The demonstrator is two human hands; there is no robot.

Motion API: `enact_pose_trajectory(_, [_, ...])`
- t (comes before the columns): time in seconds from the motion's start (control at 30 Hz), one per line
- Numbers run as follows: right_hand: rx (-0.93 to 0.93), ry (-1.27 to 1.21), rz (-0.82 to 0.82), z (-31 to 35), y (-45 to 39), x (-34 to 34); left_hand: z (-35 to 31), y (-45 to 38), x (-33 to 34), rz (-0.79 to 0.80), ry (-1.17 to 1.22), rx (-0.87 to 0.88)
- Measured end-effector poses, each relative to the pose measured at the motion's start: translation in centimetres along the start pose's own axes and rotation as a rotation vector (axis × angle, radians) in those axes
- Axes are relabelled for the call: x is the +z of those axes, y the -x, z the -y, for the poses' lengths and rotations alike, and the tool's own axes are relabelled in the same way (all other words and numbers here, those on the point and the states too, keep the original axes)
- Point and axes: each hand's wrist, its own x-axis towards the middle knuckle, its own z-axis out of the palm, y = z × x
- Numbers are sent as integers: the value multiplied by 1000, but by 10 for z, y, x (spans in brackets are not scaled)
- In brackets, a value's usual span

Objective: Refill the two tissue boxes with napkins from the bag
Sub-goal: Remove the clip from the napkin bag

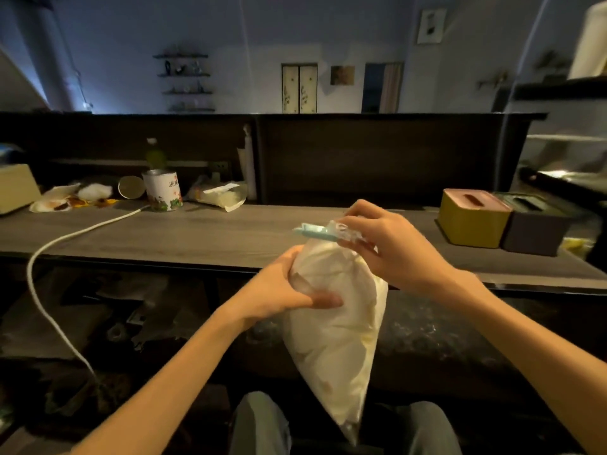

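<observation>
At the far left of the grey surface [197,231] a white cable [59,244] trails off the front edge, with a printed tin can [163,191] and a crumpled packet [219,195] behind it near the back wall. In the middle, held above the person's lap, the left hand [289,290] wraps its fingers and thumb round the upper body of the clear bag of white napkins [341,333], while the right hand [384,244] pinches the bag's gathered neck beside a pale blue clip [312,232]. At the right, the yellow tissue box with a pink lid [469,218] and the dark tissue box [535,224] stand touching on the surface, well apart from the bag.
</observation>
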Motion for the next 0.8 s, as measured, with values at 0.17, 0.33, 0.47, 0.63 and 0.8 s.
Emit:
enact_pose_trajectory(0.17, [-9, -9, -97, -5, -39, -39, -57, -23, -30, -45, -92, 66])
enact_pose_trajectory(0.33, [-26, 6, -209, -23, -79, -63, -97, -57, -69, -82, -199, 188])
enact_pose_trajectory(0.47, [-9, -5, -309, -46, -112, -80, -135, -101, -108, -13, -324, 322])
enact_pose_trajectory(0.63, [68, -21, -250, -100, -122, -49, -140, -194, -126, 134, -758, 401])
enact_pose_trajectory(0.8, [263, 19, -92, -162, -92, 34, -52, -256, -81, 9, -1141, 276])
